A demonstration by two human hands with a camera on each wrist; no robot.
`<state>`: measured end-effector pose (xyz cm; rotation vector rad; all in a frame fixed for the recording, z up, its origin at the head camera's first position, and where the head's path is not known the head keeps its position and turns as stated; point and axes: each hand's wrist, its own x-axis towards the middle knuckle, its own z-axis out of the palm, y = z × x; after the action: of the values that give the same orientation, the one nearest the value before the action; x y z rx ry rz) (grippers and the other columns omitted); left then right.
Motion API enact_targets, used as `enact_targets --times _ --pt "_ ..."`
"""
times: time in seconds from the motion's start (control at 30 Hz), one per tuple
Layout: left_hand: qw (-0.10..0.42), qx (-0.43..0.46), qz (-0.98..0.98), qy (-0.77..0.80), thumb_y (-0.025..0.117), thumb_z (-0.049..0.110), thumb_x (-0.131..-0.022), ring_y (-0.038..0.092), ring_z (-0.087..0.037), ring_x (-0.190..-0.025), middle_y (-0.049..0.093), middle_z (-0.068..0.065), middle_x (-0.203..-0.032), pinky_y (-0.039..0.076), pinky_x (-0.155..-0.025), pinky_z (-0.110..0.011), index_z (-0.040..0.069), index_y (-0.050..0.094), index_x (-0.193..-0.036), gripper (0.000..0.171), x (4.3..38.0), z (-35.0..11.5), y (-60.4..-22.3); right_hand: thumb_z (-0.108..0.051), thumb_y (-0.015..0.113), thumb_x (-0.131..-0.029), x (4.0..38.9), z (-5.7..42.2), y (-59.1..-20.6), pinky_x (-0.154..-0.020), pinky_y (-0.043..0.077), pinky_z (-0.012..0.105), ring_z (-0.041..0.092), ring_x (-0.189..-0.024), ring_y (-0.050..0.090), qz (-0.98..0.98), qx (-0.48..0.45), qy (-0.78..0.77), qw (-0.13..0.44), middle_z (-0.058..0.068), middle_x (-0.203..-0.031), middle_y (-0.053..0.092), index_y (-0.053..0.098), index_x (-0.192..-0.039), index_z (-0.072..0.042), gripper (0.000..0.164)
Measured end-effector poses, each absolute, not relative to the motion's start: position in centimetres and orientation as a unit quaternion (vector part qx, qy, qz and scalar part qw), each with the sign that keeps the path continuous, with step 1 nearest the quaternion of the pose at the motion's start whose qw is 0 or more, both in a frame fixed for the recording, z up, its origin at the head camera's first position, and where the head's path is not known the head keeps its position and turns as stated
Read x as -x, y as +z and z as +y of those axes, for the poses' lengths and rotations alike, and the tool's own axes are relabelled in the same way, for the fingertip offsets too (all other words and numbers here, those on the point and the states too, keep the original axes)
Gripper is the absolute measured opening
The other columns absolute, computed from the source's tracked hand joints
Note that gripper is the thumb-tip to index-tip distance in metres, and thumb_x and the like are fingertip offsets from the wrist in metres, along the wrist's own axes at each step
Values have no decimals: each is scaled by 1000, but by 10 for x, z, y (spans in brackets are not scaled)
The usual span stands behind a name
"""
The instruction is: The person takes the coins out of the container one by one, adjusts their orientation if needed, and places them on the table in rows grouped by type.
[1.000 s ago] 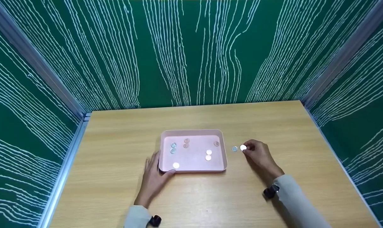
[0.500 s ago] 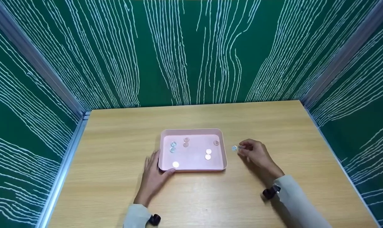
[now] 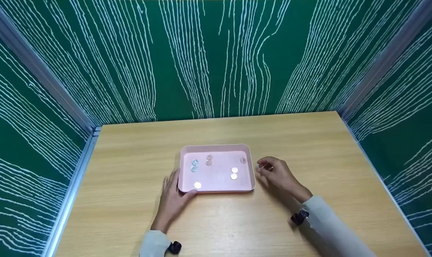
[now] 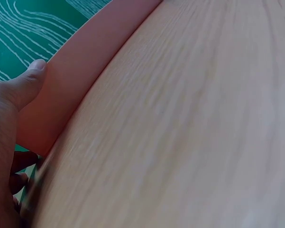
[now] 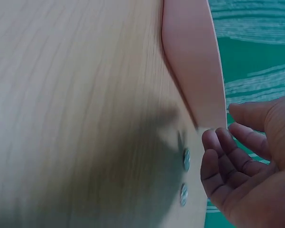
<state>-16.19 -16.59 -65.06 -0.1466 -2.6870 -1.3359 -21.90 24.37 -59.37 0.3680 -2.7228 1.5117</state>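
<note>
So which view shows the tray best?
The head view: it shows the tray from above, floor and nearly all the rim, with coins inside. The left wrist view shows just a stretch of outer wall beside the left hand; the right wrist view, only outer wall near the right hand. Neither shows the inside.

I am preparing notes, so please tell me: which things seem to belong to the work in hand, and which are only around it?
Likely part of the work:
pink tray, touched by the left hand
coins inside
two coins outside, near the right hand

Only around it:
table
green patterned walls
black wrist devices
</note>
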Motion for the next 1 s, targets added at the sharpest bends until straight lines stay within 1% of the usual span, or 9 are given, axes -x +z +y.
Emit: enact_targets --times 0.13,0.27,0.4,0.47,0.57,0.67,0.73,0.9,1.0 --pt "70 51 -893 -441 87 59 -89 24 -47 -165 35 -24 -175 6 -138 -59 4 34 -172 113 163 -165 -650 3 77 -99 219 234 -589 -81 62 26 24 -96 71 -878 -141 457 6 13 -107 76 75 -121 8 23" --pt "69 48 -896 -436 87 58 -90 24 -49 -165 35 -28 -174 8 -138 -61 3 35 -171 111 162 -165 -650 7 77 -97 218 225 -587 -85 65 36 29 -101 72 -881 -166 444 16 16 -110 75 74 -121 10 24" --pt "70 43 -896 -436 88 59 -89 23 -49 -165 35 -27 -175 9 -138 -61 4 36 -171 112 161 -165 -651 9 80 -94 218 215 -586 -95 60 44 33 -110 67 -886 -190 421 39 18 -115 75 75 -118 8 24" --pt "71 44 -895 -438 88 58 -89 23 -48 -165 35 -27 -175 8 -138 -61 4 35 -172 112 161 -165 -651 9 82 -92 218 210 -586 -99 57 47 33 -113 64 -890 -202 406 52 17 -116 75 76 -115 6 25" --pt "65 41 -893 -443 88 60 -88 21 -46 -167 33 -25 -176 6 -138 -58 6 34 -173 114 161 -166 -651 8 84 -90 219 204 -587 -99 54 48 33 -115 61 -892 -218 391 65 14 -117 76 77 -113 5 24" --pt "59 36 -892 -447 87 63 -88 18 -44 -168 31 -22 -178 4 -139 -57 8 32 -174 115 160 -166 -651 7 84 -89 222 199 -589 -100 54 47 32 -119 60 -891 -227 388 64 12 -117 76 78 -111 5 23" --pt "58 34 -892 -446 86 63 -88 16 -45 -168 30 -22 -178 5 -139 -58 8 32 -174 115 160 -166 -650 7 84 -90 224 197 -591 -102 54 48 33 -121 58 -890 -234 386 60 12 -117 76 78 -110 6 21" --pt "57 36 -893 -446 87 62 -88 16 -47 -167 31 -20 -179 6 -138 -60 8 32 -174 115 159 -165 -649 6 83 -91 228 191 -595 -107 52 52 33 -124 55 -895 -247 368 50 11 -115 72 79 -109 4 19" --pt "61 40 -893 -445 87 62 -88 18 -46 -167 32 -20 -178 6 -138 -59 8 33 -173 115 159 -165 -648 4 83 -91 232 190 -598 -109 51 52 32 -124 54 -902 -252 347 52 9 -114 71 80 -109 2 19"
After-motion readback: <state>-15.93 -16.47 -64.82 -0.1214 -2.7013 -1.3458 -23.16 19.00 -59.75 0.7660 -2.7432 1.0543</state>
